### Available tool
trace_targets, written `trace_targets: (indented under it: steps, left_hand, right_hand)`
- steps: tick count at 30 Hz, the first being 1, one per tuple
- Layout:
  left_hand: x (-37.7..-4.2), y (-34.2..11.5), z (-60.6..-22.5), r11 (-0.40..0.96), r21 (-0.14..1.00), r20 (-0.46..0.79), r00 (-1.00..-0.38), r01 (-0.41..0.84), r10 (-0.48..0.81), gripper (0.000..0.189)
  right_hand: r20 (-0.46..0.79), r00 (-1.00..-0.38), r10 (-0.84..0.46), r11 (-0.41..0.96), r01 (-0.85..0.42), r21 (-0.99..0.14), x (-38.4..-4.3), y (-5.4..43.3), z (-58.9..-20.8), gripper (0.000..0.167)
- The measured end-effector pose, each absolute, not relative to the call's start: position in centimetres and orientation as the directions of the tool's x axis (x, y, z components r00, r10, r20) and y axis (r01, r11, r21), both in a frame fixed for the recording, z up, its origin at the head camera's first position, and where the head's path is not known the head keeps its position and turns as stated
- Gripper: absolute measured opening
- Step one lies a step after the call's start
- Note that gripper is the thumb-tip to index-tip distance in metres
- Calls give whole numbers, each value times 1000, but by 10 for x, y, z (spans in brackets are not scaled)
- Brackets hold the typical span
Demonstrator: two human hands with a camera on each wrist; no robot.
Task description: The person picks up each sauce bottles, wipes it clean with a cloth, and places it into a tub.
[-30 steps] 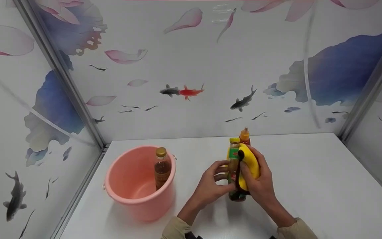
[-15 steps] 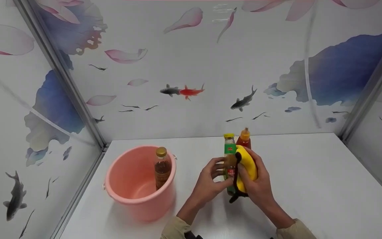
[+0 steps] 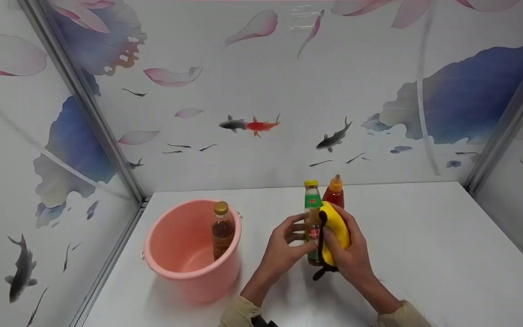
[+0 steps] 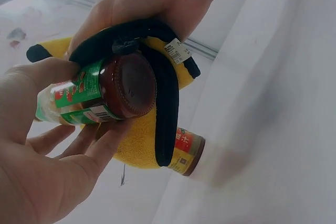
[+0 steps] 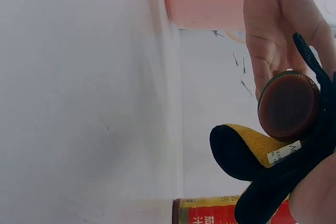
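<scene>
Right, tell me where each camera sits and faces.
Head: worn there, facing forward and down at bucket, green-labelled bottle, cloth; left hand, right hand show.
Left wrist: worn there, facing that bottle's base; both hands show.
Right wrist: worn there, facing base, bucket beyond; both hands show.
Both wrist views share base and cloth.

In head view yellow-&-black cloth [image 3: 337, 231] hides pt of green-labelled btl [image 3: 312, 200], lower pt of red btl [image 3: 333, 197] is behind cloth & R hand [image 3: 356, 254], pink bucket [image 3: 209, 287] hides base of brown btl [image 3: 222, 234], & white tag [image 4: 177, 51] print's prob. too small to read.
</scene>
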State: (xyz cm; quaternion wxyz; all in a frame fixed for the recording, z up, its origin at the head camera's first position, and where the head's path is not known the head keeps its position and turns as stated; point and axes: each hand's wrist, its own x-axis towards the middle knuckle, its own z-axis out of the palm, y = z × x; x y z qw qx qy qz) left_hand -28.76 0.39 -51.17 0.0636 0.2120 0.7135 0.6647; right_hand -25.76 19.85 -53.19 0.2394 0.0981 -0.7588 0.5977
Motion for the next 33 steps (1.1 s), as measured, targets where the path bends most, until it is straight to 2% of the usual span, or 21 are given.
trace_targets:
  steps: [11,24,29,33]
  left_hand:
    - [-287,6,-513,28,984,145,-885,175,443,60]
    - [-288,5,-515,100,986,67,-854,137,516,60]
    - [-289,5,-516,102,983,72,-833,152,548,59]
    - [-289,7,-516,109,978,95,-843,178,529,59]
  right_hand:
    - [489,-860,145,279,-439,-854,-258,200,-532,57]
    - [484,-861,153,285,-431,-856,-258,202,-529,56]
    - [495,-853,166,309,-432,-848,-258,203,-528,57]
    - [490,-854,172,303,-428,-852,-258,203,-527,57]
